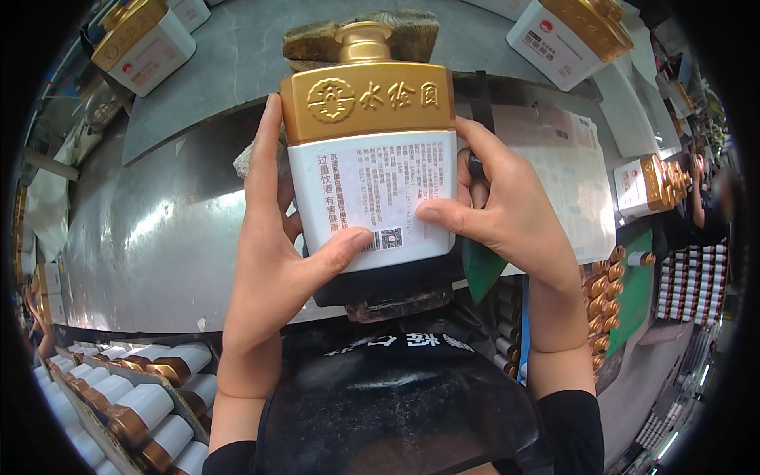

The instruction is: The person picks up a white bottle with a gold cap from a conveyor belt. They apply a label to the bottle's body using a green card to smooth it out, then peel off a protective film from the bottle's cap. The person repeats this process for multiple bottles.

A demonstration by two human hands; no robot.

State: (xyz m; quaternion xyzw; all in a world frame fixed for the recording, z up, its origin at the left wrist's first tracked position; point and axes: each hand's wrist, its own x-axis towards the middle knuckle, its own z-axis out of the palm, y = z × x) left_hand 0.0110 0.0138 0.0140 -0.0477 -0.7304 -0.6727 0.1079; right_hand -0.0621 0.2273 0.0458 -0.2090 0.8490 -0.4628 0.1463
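Between my two hands is a flat, square-shouldered bottle [368, 150] with a gold upper part and a white lower part. A printed label [378, 194] covers its white face. My left hand [277, 237] is closed round the left side, its thumb pressed on the label's lower left corner. On the other side my right hand [495, 194] grips the edge, with the thumb on the label's right border and a dark ring on one finger. The bottle's neck points away from me, resting near a worn wooden block [412, 36]. Under its base is a dark support [388, 289].
Metal worktop [150, 237] stretches left. Label sheets [554, 174] lie to the right. More gold-and-white bottles stand at the far left [150, 47], far right [566, 39] and right [645, 186]. Crated bottles [142, 408] fill the lower left; others stand on a green surface [629, 305].
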